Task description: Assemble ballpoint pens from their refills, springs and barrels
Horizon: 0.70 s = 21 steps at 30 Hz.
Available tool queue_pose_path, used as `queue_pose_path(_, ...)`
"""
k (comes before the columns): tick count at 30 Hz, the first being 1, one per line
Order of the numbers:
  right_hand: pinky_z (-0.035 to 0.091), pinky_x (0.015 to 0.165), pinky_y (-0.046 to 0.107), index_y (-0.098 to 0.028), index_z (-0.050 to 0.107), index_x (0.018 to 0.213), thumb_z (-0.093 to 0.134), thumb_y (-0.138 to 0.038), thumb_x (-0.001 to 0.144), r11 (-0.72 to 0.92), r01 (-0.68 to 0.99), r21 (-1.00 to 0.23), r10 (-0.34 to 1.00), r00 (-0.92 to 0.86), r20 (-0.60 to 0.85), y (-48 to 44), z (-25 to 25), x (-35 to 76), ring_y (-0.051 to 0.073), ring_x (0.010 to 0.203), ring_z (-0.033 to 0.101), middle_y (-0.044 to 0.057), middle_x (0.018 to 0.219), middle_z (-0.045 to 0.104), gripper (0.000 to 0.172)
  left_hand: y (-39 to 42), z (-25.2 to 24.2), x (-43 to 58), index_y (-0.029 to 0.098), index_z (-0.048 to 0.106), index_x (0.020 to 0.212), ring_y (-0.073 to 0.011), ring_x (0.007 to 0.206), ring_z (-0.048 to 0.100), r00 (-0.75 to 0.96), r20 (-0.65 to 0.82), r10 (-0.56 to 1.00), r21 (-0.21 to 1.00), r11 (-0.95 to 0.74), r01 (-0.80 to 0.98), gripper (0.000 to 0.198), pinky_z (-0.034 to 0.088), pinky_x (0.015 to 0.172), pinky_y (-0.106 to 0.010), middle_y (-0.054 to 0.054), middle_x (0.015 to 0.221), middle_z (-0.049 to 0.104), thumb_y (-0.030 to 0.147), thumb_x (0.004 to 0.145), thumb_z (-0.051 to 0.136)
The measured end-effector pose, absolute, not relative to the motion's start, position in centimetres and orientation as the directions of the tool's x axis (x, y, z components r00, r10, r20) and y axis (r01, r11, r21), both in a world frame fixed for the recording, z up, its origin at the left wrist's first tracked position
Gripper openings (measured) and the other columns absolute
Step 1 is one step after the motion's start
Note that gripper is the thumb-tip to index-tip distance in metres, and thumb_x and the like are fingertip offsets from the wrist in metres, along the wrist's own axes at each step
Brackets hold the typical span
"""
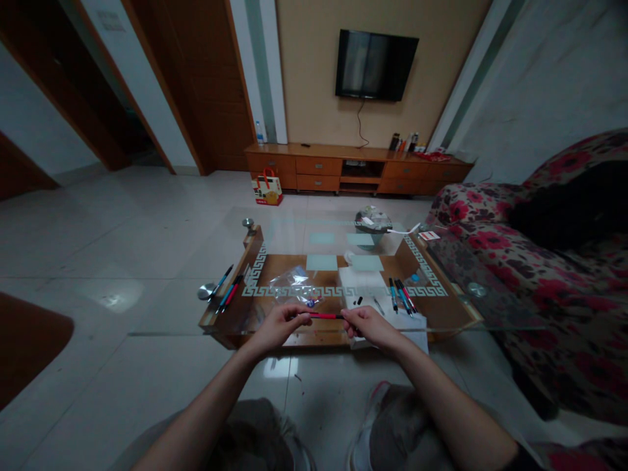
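A red pen (326,316) with dark ends spans the gap between my two hands, level above the near edge of the glass table (186,330). My left hand (282,325) pinches one end of it, and my right hand (369,326) closes round the other. Just beyond my right hand lie a small black cap (360,301) and a thin grey piece (377,305). Several pens (403,297) in blue, red and black rest to the right. Another group of pens (229,294) lies at the left edge. A clear plastic bag (294,282) sits beyond my left hand.
A dark bin (373,226) with a liner shows near the table's far side. White paper (420,324) lies at the near right. A floral sofa (483,222) borders the right. Farther off stand a red-handled bag (267,191) and a low wooden cabinet (316,173) below a television (375,65).
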State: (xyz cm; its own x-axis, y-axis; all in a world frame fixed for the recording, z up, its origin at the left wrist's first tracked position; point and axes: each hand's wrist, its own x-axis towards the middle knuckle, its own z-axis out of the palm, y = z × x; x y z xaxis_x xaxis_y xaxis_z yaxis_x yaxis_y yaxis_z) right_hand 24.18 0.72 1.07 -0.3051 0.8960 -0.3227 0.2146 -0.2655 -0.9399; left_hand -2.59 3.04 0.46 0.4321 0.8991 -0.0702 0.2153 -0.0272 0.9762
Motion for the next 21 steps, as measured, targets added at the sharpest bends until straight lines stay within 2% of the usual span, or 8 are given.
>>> queue_pose_path(15,0.030,0.049,0.024,-0.015,0.063,0.067,0.056,-0.070,0.081,-0.251,0.253,-0.935,0.897,-0.302,-0.322,0.58,1.38,24.02,0.010,0.048,0.046,0.001,0.055,0.060,0.057,2.98,0.55,-2.61,0.016,0.077,0.095,-0.0217,0.083,0.066,0.440,-0.040,0.897,0.961,-0.086,0.262,0.036,0.048,0.076,-0.029,-0.008,0.087,0.075,0.047,0.088,0.061)
queue_pose_path(21,0.032,0.051,0.024,-0.016,0.063,0.067,0.057,-0.070,0.080,-0.261,0.238,-0.936,0.895,-0.305,-0.327,0.65,1.22,24.05,0.011,0.049,0.048,0.000,0.055,0.060,0.056,2.95,0.71,-2.57,0.015,0.076,0.095,-0.0215,0.080,0.066,0.449,-0.057,0.892,0.963,-0.070,0.261,0.038,0.048,0.073,-0.028,-0.008,0.086,0.075,0.049,0.087,0.061)
